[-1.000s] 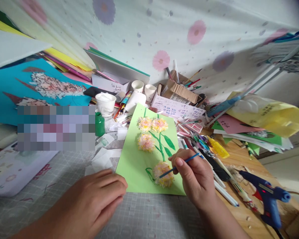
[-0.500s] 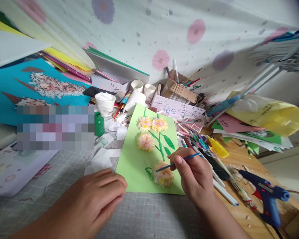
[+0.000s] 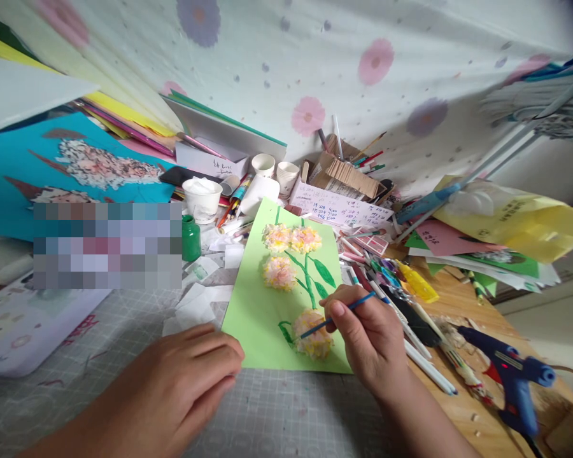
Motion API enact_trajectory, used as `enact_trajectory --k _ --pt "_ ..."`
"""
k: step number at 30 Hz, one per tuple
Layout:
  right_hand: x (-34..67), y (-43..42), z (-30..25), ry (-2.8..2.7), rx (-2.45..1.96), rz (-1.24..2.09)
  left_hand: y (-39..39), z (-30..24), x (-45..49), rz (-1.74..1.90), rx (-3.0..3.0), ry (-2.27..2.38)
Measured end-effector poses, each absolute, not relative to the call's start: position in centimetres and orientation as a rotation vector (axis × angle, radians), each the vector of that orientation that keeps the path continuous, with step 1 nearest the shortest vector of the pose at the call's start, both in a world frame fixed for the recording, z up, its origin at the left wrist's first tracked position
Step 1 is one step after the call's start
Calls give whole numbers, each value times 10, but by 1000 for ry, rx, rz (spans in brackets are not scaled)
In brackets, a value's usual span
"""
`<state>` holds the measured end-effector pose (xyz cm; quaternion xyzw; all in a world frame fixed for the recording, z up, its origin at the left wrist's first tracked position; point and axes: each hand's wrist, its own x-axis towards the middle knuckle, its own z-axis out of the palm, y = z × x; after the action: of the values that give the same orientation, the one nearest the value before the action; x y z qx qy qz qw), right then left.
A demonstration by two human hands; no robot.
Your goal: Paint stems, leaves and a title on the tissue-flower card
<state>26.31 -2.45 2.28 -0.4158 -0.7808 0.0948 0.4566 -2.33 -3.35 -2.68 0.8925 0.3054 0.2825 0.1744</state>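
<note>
A light green sheet of paper [image 3: 255,324] lies on the grey mat, with pink-yellow textured flowers [image 3: 279,273] and dark green painted stems and leaves [image 3: 322,271]. My right hand [image 3: 370,340] pinches a slim blue paintbrush [image 3: 351,306] over the sheet's lower right. The brush slants down to the left, its tip in front of the lowest flower [image 3: 315,346]; whether it touches is unclear. My left hand [image 3: 195,366] lies flat and empty, its fingertips on the sheet's lower left edge. Beyond it stands an uncapped green paint jar [image 3: 191,238].
A white cup [image 3: 202,198] stands behind the jar, near paper scraps [image 3: 198,304]. Pens and markers [image 3: 417,321] crowd the right side, with a blue glue gun [image 3: 510,375] farther right. A blue flower picture [image 3: 9,159] leans at the left.
My right hand has shifted slightly left, and the paintbrush moved with it. My left hand and the green sheet have stayed in place.
</note>
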Motion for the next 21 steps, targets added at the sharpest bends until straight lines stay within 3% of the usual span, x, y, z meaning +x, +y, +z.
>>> enact_trajectory --k 21 --pt "264 -23 22 -1928 -1006 194 -32 -28 -24 817 2557 857"
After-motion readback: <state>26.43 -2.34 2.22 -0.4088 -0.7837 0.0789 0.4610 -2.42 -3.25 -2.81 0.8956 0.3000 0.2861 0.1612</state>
